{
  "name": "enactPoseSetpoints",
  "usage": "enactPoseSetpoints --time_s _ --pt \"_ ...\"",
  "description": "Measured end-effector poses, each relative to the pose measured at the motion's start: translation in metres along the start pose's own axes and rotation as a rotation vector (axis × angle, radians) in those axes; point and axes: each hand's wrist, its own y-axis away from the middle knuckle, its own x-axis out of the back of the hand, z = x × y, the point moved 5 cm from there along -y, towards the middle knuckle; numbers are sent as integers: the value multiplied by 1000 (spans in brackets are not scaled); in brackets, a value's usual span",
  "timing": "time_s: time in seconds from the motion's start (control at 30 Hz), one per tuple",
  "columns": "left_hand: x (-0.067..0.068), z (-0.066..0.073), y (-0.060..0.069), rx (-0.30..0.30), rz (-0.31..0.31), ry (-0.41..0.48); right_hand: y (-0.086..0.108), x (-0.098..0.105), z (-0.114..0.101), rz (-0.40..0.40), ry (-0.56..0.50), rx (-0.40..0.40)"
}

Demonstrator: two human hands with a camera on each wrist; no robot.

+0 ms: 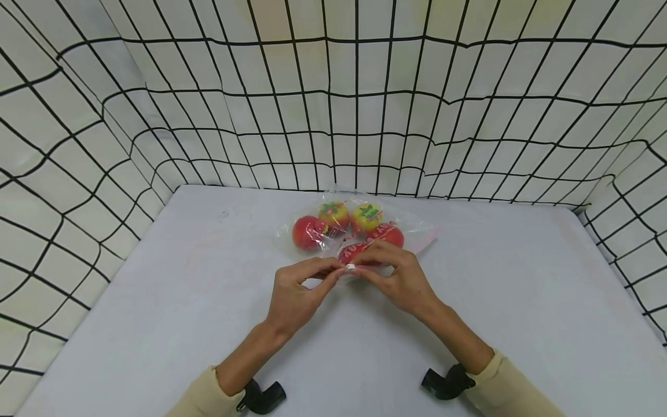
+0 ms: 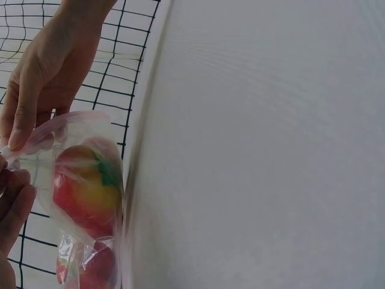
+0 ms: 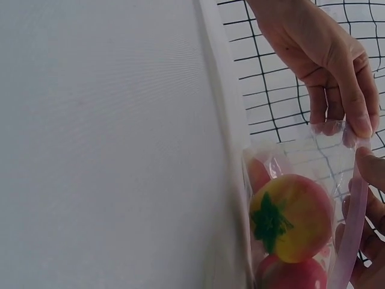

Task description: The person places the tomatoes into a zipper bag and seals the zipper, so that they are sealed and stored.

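A clear plastic zip bag [image 1: 417, 234] lies near the far part of the table, with several round red and yellow tomato-like fruits [image 1: 366, 217] inside, some with green leafy tops. Its pink strip [image 3: 355, 229] runs along one edge. My left hand [image 1: 299, 289] and right hand [image 1: 398, 278] meet at the bag's near edge, thumbs and forefingers pinching it. Between their fingertips shows a small white piece [image 1: 350, 266], too small to identify. In the left wrist view the right hand [image 2: 48, 72] holds the bag's edge from above; the left hand [image 3: 331, 60] shows likewise in the right wrist view.
A white-covered table [image 1: 182, 301] spreads beneath the hands. Black netting [image 1: 356, 116] over white walls encloses it at the back and both sides. A black device [image 1: 266, 398] sits at the left wrist, a similar black device [image 1: 443, 383] at the right wrist.
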Motion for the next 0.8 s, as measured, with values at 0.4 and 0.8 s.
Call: enactPoseSetpoints --time_s 0.4,0.8 --pt "2 0 0 -1 14 -5 2 2 5 11 2 -14" --pt "5 0 0 8 29 -2 4 8 9 36 -1 23"
